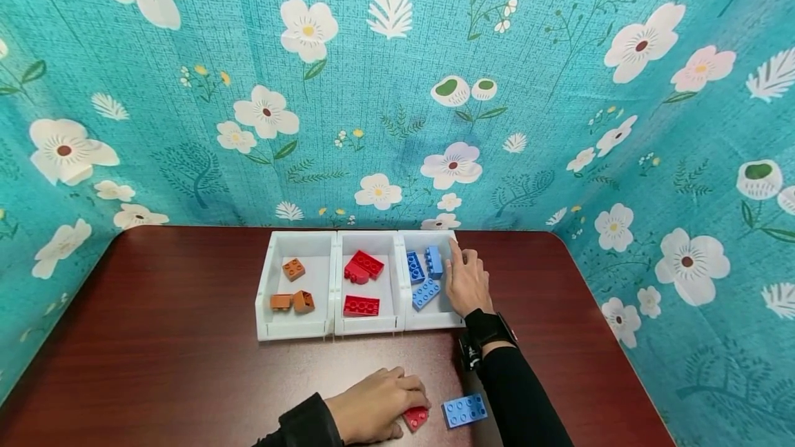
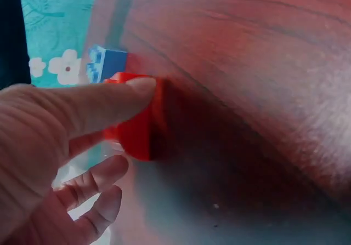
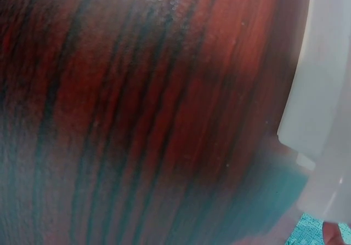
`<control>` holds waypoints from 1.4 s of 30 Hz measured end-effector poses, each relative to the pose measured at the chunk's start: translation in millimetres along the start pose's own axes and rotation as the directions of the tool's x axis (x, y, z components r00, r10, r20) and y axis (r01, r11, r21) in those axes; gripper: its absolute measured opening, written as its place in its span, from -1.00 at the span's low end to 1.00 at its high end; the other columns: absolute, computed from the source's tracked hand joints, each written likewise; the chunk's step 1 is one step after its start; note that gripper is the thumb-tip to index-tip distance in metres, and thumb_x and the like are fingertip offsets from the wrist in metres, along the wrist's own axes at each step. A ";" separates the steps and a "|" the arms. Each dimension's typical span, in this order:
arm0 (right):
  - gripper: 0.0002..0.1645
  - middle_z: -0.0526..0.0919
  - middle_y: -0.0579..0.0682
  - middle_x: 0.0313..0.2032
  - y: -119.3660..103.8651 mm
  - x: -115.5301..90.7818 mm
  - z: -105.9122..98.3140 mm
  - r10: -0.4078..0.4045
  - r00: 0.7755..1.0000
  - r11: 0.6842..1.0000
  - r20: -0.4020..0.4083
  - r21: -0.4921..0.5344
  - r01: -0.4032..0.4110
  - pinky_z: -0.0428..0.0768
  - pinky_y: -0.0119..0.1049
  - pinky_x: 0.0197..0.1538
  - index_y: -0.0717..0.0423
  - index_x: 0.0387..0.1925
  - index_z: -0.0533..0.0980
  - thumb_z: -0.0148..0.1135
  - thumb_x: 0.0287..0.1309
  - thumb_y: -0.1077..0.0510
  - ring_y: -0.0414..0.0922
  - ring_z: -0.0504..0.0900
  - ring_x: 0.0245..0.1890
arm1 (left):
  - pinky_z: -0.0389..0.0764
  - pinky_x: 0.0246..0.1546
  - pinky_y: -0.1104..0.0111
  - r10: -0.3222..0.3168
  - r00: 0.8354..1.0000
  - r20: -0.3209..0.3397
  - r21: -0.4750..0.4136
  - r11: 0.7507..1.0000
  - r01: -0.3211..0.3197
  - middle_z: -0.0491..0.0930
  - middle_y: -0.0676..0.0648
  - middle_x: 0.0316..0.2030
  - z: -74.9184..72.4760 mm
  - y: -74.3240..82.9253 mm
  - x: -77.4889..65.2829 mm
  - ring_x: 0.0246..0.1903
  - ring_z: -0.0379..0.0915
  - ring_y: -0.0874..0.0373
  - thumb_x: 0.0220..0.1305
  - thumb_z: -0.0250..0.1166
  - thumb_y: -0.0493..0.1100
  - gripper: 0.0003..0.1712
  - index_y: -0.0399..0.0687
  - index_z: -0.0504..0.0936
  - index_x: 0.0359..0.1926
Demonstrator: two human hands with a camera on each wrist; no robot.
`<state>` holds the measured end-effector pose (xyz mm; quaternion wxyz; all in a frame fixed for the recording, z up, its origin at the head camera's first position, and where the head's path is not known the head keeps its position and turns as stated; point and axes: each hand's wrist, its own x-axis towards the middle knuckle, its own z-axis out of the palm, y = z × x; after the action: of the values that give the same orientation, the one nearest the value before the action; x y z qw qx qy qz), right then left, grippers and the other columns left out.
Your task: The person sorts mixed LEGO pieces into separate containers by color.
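Note:
My left hand [image 1: 381, 402] is low in front of the white bins, pinching a red toy brick [image 1: 415, 418] near the table top. In the left wrist view the thumb lies along the red brick [image 2: 137, 130], while two other fingers stay off it. A blue brick [image 1: 464, 411] lies on the table just right of that hand. My right hand [image 1: 468, 285] is over the right wall of the right-hand bin [image 1: 441, 316], beside several blue bricks [image 1: 426, 294]. Its fingers look loosely bent, with no brick showing in them; only a fingertip [image 3: 332, 234] appears in the right wrist view.
Orange bricks [image 1: 294, 269] lie in the left bin [image 1: 295, 331]. The middle bin [image 1: 369, 325] has red bricks [image 1: 361, 306]. The bins stand side by side at the back of the brown table [image 1: 155, 336], before a flowered teal cloth [image 1: 385, 130].

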<state>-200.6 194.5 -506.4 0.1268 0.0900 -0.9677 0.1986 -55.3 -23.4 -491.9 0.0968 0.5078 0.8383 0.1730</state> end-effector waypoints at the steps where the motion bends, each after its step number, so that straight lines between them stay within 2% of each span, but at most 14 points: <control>1: -0.41 0.40 0.40 0.15 -0.1 0.1 0.0 0.000 1.000 1.000 0.000 0.001 0.000 0.47 0.23 -0.05 0.10 0.52 0.20 -0.04 0.56 0.15 0.33 0.48 0.04 | 0.51 -0.14 0.53 -0.005 1.000 -0.006 0.021 1.000 0.005 0.59 0.20 -0.04 1.8 -0.1 0.3 -0.12 0.45 0.36 0.02 0.57 -0.11 -0.49 0.17 0.69 0.05; 5: -0.41 0.40 0.40 0.15 0.0 0.7 0.9 -0.004 1.000 1.000 -0.008 0.002 0.004 0.48 0.24 -0.05 0.10 0.52 0.20 -0.04 0.56 0.15 0.33 0.49 0.04 | 0.45 -0.29 0.58 -0.021 0.999 -0.036 0.056 0.998 0.023 0.57 0.22 -0.24 6.4 -1.5 0.6 -0.27 0.42 0.41 0.01 0.56 -0.11 -0.63 0.16 0.72 -0.11; 8: -0.42 0.41 0.40 0.14 0.4 0.2 1.2 -0.007 1.000 1.000 -0.016 0.003 0.007 0.48 0.23 -0.06 0.10 0.51 0.22 -0.02 0.55 0.15 0.33 0.50 0.03 | 0.41 -0.36 0.60 -0.036 0.997 -0.063 0.038 0.999 0.038 0.51 0.22 -0.33 4.0 -2.4 -0.1 -0.35 0.38 0.45 0.01 0.57 -0.07 -0.66 0.11 0.72 -0.15; 12: -0.42 0.41 0.39 0.13 0.3 -0.7 1.0 -0.001 1.000 1.000 -0.005 0.007 0.001 0.48 0.22 -0.06 0.09 0.52 0.21 -0.04 0.56 0.15 0.32 0.49 0.02 | 0.41 -0.37 0.60 -0.094 0.989 -0.117 -0.026 0.995 0.091 0.47 0.20 -0.36 -10.4 -3.3 -1.0 -0.41 0.33 0.46 0.06 0.57 -0.02 -0.65 0.04 0.71 -0.13; 15: -0.42 0.40 0.39 0.13 -0.5 -1.1 0.5 0.002 1.000 1.000 0.004 0.008 -0.002 0.47 0.21 -0.06 0.08 0.52 0.20 -0.05 0.57 0.14 0.31 0.49 0.01 | 0.47 -0.32 0.60 -0.157 0.972 -0.176 -0.100 0.985 0.141 0.50 0.16 -0.31 -26.8 -6.9 -0.7 -0.38 0.35 0.44 0.12 0.55 -0.03 -0.64 -0.02 0.71 -0.08; 20: -0.42 0.40 0.39 0.13 -1.7 -0.4 -0.2 -0.007 1.000 1.000 -0.004 0.005 0.007 0.47 0.21 -0.06 0.09 0.51 0.21 -0.05 0.56 0.14 0.31 0.49 0.00 | 0.54 -0.30 0.60 -0.273 0.923 -0.270 -0.209 0.953 0.221 0.58 0.05 -0.20 -58.4 -19.9 -0.8 -0.34 0.41 0.38 0.19 0.50 -0.04 -0.57 -0.13 0.71 0.03; 22: -0.42 0.40 0.39 0.13 -2.0 0.3 -0.7 -0.004 1.000 1.000 -0.004 0.005 0.004 0.47 0.21 -0.06 0.09 0.52 0.21 -0.05 0.56 0.14 0.31 0.48 0.01 | 0.56 -0.34 0.58 -0.322 0.895 -0.308 -0.228 0.939 0.259 0.60 0.02 -0.16 -72.1 -25.5 -1.4 -0.34 0.44 0.33 0.19 0.50 -0.03 -0.52 -0.15 0.70 0.07; 25: -0.41 0.39 0.40 0.15 -2.1 0.7 -1.6 0.003 1.000 1.000 0.006 0.007 -0.004 0.45 0.22 -0.04 0.09 0.52 0.20 -0.05 0.57 0.14 0.31 0.47 0.03 | 0.56 -0.37 0.52 -0.379 0.848 -0.370 -0.197 0.924 0.327 0.59 -0.04 -0.10 -93.5 -32.4 -2.8 -0.32 0.43 0.26 0.20 0.50 0.01 -0.48 -0.14 0.69 0.12; 29: -0.41 0.40 0.39 0.15 -1.9 0.1 -2.0 0.005 1.000 1.000 0.015 0.005 -0.005 0.46 0.20 -0.05 0.08 0.53 0.19 -0.06 0.57 0.13 0.30 0.47 0.02 | 0.54 -0.42 0.49 -0.384 0.798 -0.465 -0.172 0.923 0.344 0.55 -0.06 -0.14 -117.9 -40.9 -5.8 -0.32 0.42 0.19 0.22 0.50 0.00 -0.49 -0.16 0.69 0.12; 33: -0.42 0.40 0.38 0.14 -1.3 0.2 -1.8 0.005 1.000 1.000 0.013 -0.001 -0.005 0.47 0.19 -0.05 0.07 0.53 0.20 -0.07 0.57 0.13 0.29 0.48 0.01 | 0.50 -0.49 0.50 -0.374 0.753 -0.541 -0.196 0.927 0.320 0.48 -0.02 -0.24 -135.4 -48.0 -9.0 -0.39 0.39 0.19 0.20 0.51 -0.05 -0.51 -0.17 0.68 0.10; 37: -0.42 0.40 0.38 0.15 -0.6 0.4 -1.5 0.006 1.000 1.000 0.012 -0.002 -0.006 0.47 0.21 -0.03 0.06 0.52 0.20 -0.06 0.57 0.14 0.29 0.48 0.03 | 0.51 -0.51 0.48 -0.366 0.723 -0.586 -0.217 0.930 0.295 0.46 -0.05 -0.25 -146.7 -51.8 -10.4 -0.39 0.39 0.19 0.17 0.54 -0.10 -0.46 -0.21 0.67 0.13; 42: -0.42 0.41 0.38 0.15 -0.2 -0.1 -1.1 0.008 1.000 1.000 0.018 -0.004 -0.008 0.47 0.20 -0.03 0.05 0.53 0.20 -0.07 0.57 0.13 0.30 0.49 0.03 | 0.60 -0.46 0.50 -0.357 0.711 -0.606 -0.246 0.934 0.259 0.50 -0.08 -0.19 -152.6 -54.0 -10.2 -0.34 0.48 0.16 0.18 0.53 -0.12 -0.46 -0.25 0.66 0.15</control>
<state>-200.2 194.8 -505.4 0.1176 0.0878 -0.9695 0.1963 -146.3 -84.6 -372.4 -0.1316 0.2626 0.8785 0.3768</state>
